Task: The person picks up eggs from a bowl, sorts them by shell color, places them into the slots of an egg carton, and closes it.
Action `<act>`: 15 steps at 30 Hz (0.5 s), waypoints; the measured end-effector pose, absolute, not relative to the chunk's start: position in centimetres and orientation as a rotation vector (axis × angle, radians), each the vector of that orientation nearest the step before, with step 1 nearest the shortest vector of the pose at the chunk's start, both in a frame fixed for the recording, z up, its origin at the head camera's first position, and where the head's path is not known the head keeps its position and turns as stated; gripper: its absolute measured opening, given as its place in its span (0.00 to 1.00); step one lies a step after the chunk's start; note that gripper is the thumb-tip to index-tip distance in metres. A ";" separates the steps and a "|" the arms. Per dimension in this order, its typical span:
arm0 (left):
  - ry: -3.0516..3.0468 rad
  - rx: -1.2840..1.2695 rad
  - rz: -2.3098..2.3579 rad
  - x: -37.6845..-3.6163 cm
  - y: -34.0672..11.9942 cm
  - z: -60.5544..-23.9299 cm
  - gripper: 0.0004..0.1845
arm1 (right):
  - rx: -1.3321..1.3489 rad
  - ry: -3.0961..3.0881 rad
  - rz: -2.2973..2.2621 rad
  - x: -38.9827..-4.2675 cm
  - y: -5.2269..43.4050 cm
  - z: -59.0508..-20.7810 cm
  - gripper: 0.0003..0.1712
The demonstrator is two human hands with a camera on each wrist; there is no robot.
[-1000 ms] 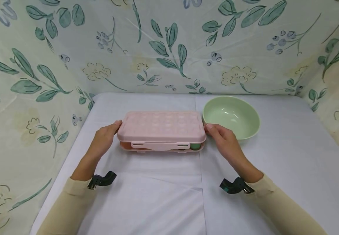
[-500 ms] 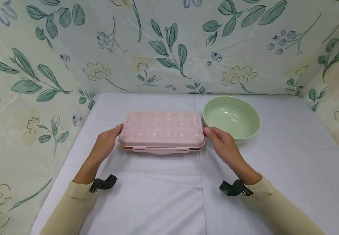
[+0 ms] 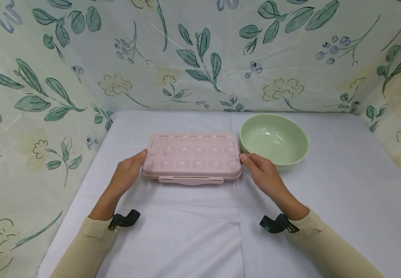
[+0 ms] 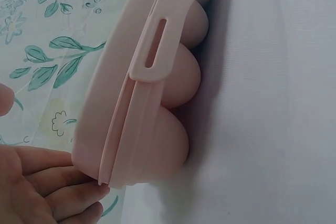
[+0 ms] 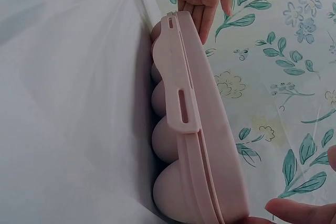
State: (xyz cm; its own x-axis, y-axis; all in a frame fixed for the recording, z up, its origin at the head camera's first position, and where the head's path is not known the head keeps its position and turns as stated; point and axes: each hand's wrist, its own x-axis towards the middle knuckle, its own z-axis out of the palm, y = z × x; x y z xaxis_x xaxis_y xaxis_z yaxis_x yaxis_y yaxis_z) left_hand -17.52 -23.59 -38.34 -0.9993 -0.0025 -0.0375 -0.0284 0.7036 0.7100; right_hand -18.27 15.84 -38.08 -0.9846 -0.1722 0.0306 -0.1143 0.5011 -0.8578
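Observation:
A pink plastic egg box [image 3: 191,154], its lid with rows of round bumps, lies on the white cloth. The lid is down over the base, and a thin seam shows along the front. Its front latch flap [image 4: 160,45] hangs over rounded egg cups [image 5: 167,140]. At the box's left end, my left hand [image 3: 127,172] touches lid and base with nearly straight fingers [image 4: 60,182], thumb apart. My right hand [image 3: 264,173] is at the opposite end, fingertips against it; part of this hand lies outside the right wrist view. The box's contents are hidden.
A light green bowl [image 3: 273,139] stands at the back right, close to the egg box's right end. Leaf-patterned fabric [image 3: 200,58] rises behind and beside the table [image 3: 186,239]. Wrist cameras [image 3: 125,219] sit on both wrists.
The egg box's lid has come down at the front, covering the gap where orange and green things showed. Both hands have moved slightly down and toward me with it.

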 end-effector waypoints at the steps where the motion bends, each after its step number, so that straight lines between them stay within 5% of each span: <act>1: 2.881 -0.012 1.185 -17.5 -23.6 -38.4 0.37 | -0.252 2.676 -1.509 -18.3 15.8 -38.1 0.35; 15: 3.031 0.088 0.855 -16.9 -22.5 -39.7 0.43 | -0.424 2.801 -1.315 -18.0 15.6 -38.4 0.30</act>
State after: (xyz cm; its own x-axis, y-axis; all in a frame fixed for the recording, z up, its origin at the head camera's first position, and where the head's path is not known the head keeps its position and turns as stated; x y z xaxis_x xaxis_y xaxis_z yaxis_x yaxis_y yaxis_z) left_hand -16.87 -22.51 -39.67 -0.9984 0.0515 0.0234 0.0562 0.8512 0.5218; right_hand -17.98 15.61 -38.41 -0.9630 -0.2511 0.0982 -0.2360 0.6086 -0.7576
